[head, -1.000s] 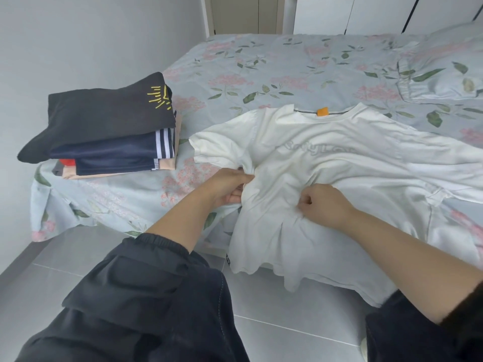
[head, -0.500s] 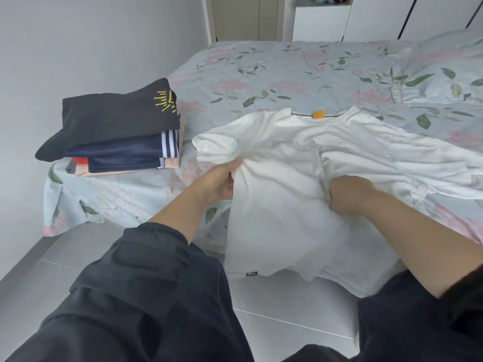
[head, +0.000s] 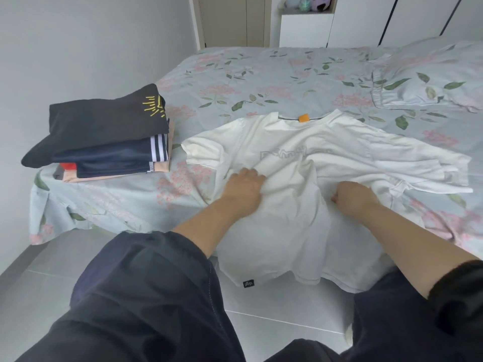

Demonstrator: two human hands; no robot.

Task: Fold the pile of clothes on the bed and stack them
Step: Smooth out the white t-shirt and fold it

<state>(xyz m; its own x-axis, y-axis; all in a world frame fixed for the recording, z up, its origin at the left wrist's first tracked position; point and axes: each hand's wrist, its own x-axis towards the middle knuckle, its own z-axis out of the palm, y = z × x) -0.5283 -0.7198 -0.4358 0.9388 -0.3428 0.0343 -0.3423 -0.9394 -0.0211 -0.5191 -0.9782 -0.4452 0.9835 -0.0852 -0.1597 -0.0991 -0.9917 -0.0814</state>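
A white T-shirt (head: 300, 163) lies face up on the floral bed (head: 261, 82), its collar with an orange tag pointing away from me and its hem hanging over the near edge. My left hand (head: 244, 190) grips the fabric at the shirt's left side below the sleeve. Fingers curled, my right hand (head: 352, 195) holds a bunch of cloth at the shirt's middle right. A stack of folded clothes (head: 104, 134), black on top with a yellow print, sits on the bed's near left corner, apart from the shirt.
A floral pillow (head: 431, 79) lies at the back right. A grey wall (head: 78, 48) runs close along the left of the stack. White cupboards (head: 366, 19) stand behind the bed. My dark trouser legs (head: 156, 296) stand on the tiled floor at the bed's edge.
Both hands have moved apart along the shirt, drawing its body out wider and flatter. The gathered folds between them have eased, and the hem now hangs lower over the edge.
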